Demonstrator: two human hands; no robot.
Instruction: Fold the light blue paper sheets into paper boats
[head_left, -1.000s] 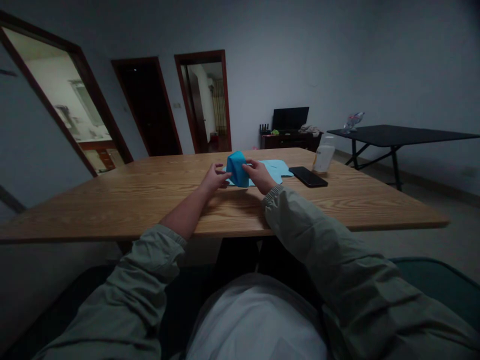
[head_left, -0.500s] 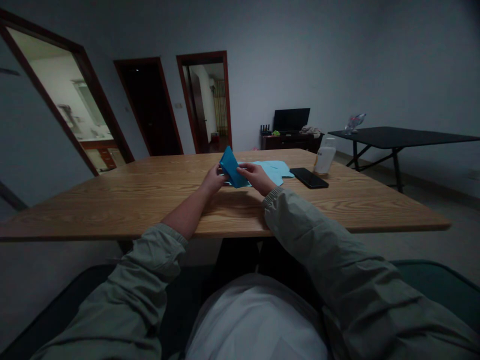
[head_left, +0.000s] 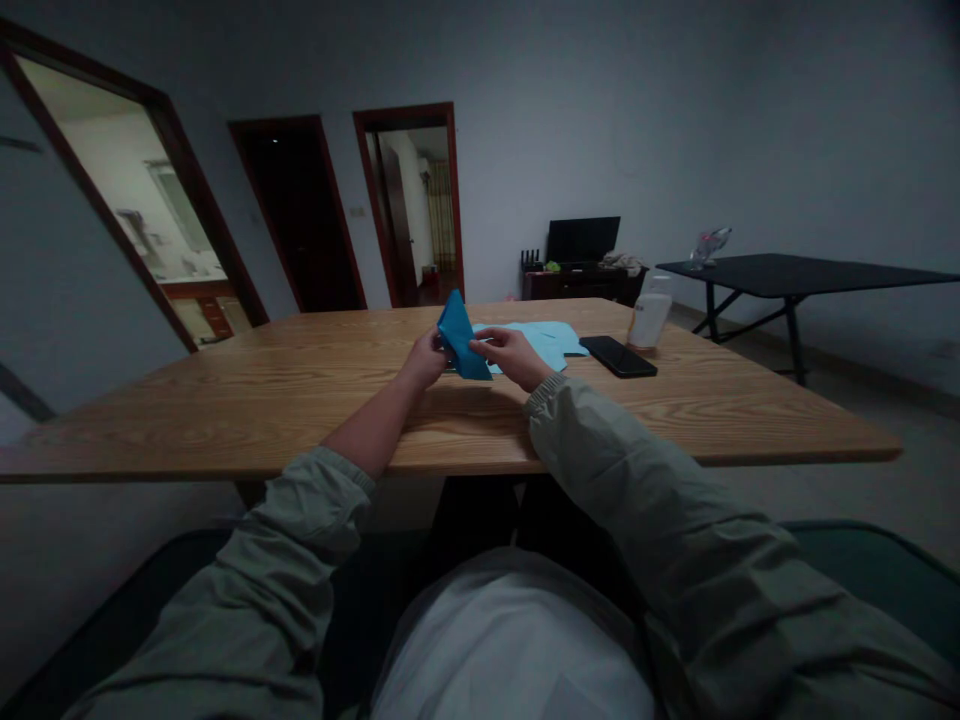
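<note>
From my remote post I recorded the folded blue paper (head_left: 465,350) between the two hands, tilted, peak uppermost, over the bench (head_left: 300,400). The right hand (head_left: 514,355) pinched its right edge between thumb and fingertips; the left hand (head_left: 426,360) gripped its left side, most of those fingers hidden, so I could not tell their exact placing. Pale blue sheets (head_left: 555,340) lay just beyond the right hand, with a phone (head_left: 619,356) further to its right. In my judgement, sound handling called for a steady left hold, a light right pinch, edges aligned before any crease was pressed, and no squeezing that might wrinkle the panels.
</note>
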